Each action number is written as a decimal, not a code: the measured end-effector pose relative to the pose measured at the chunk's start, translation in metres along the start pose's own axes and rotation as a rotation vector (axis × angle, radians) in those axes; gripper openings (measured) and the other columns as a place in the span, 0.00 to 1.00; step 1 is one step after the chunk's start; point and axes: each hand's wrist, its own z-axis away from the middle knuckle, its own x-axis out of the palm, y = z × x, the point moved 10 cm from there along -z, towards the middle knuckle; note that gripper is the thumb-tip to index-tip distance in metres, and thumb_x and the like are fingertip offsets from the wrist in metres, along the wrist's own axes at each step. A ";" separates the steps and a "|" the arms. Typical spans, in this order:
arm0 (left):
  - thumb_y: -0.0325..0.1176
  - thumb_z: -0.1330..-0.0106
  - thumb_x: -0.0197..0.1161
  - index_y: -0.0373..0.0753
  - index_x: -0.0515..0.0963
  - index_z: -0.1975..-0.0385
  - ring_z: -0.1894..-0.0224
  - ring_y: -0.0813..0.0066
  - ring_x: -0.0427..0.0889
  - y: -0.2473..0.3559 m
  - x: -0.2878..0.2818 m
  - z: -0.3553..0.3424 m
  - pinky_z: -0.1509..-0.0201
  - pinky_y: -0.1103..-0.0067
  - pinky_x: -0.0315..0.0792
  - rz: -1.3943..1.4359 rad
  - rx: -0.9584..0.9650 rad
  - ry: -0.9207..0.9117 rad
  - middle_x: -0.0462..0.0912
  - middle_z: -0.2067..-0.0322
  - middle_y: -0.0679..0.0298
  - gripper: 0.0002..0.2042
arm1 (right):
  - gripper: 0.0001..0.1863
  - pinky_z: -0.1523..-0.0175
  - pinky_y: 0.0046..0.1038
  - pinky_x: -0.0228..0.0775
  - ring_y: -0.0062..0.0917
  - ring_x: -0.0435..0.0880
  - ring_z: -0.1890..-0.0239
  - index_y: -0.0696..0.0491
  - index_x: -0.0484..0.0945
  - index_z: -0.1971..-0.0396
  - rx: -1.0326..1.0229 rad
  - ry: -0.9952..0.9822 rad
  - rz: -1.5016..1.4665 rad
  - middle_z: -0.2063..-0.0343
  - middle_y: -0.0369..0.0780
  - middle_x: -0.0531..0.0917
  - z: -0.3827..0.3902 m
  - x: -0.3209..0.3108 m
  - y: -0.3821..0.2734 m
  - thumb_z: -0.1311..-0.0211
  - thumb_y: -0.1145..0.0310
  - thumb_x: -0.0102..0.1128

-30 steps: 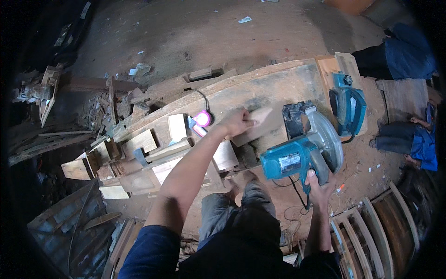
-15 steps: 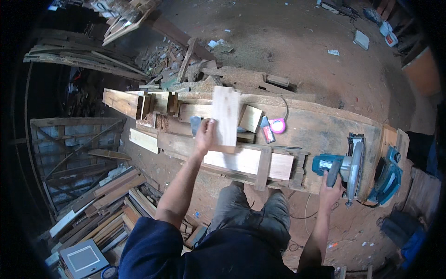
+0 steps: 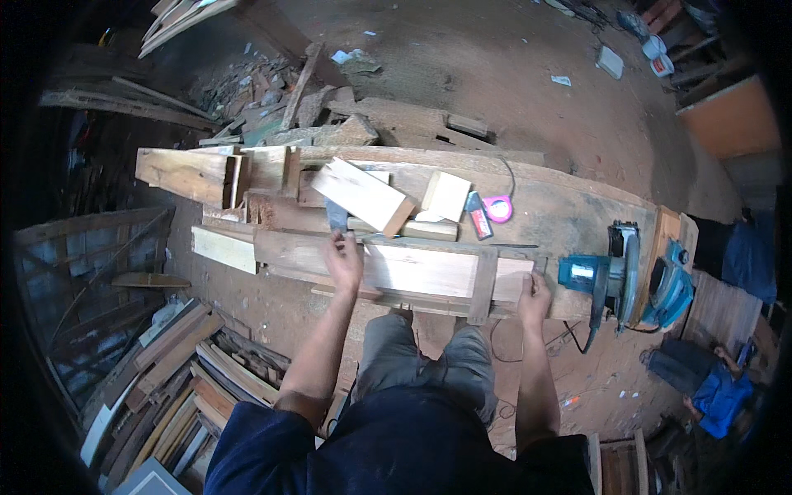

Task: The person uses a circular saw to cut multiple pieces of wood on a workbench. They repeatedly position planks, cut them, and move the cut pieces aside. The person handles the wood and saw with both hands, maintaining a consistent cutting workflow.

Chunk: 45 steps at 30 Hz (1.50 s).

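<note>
Pale wood forms the long flat board (image 3: 421,270) between the left hand (image 3: 343,262) and the right hand (image 3: 535,297), fingers drawn narrow beside its ends; whether they grip, I cannot tell. It already lies along the near side of the worn wooden counter (image 3: 565,210), crossed by a brown wooden strip (image 3: 483,286), any remaining adjustment unclear; at right, the teal circular saw (image 3: 604,274) rests untouched.

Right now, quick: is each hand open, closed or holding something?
Left hand: part-curled, near the blue-grey piece; grip cannot be told.
Right hand: curled at the right end of the long pale board; grip cannot be told.
</note>
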 end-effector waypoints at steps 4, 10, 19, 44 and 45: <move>0.45 0.29 0.68 0.32 0.79 0.44 0.60 0.65 0.84 -0.025 0.003 0.042 0.54 0.70 0.79 -0.031 -0.186 -0.216 0.86 0.63 0.53 0.23 | 0.18 0.40 0.37 0.74 0.43 0.86 0.47 0.64 0.82 0.46 0.011 0.135 0.098 0.49 0.55 0.86 0.011 0.016 0.015 0.24 0.67 0.57; 0.46 0.31 0.70 0.36 0.89 0.58 0.64 0.71 0.85 -0.082 0.018 0.047 0.55 0.74 0.79 0.146 -0.153 -0.335 0.89 0.68 0.58 0.17 | 0.21 0.40 0.38 0.74 0.45 0.85 0.45 0.64 0.83 0.45 0.045 0.160 0.219 0.47 0.55 0.86 0.013 0.022 0.006 0.22 0.62 0.54; 0.39 0.32 0.74 0.34 0.89 0.60 0.67 0.83 0.78 -0.145 -0.048 -0.015 0.60 0.81 0.74 0.246 -0.389 -0.314 0.86 0.70 0.70 0.13 | 0.27 0.42 0.32 0.73 0.34 0.85 0.50 0.65 0.82 0.45 -0.073 -0.004 0.011 0.51 0.50 0.88 0.046 0.096 -0.024 0.23 0.53 0.58; 0.34 0.24 0.64 0.37 0.78 0.61 0.58 0.79 0.71 0.115 -0.276 -0.033 0.48 0.79 0.67 0.428 0.391 -0.057 0.75 0.63 0.67 0.07 | 0.43 0.25 0.42 0.62 0.41 0.71 0.29 0.55 0.73 0.33 -0.335 -0.680 -0.112 0.34 0.49 0.75 0.145 0.120 -0.247 0.44 0.52 0.81; 0.33 0.25 0.66 0.37 0.78 0.61 0.58 0.78 0.72 0.139 -0.269 -0.019 0.47 0.76 0.69 0.480 0.418 -0.101 0.75 0.64 0.67 0.06 | 0.45 0.24 0.42 0.61 0.40 0.71 0.29 0.55 0.71 0.31 -0.383 -0.784 -0.131 0.34 0.49 0.75 0.149 0.121 -0.262 0.45 0.51 0.81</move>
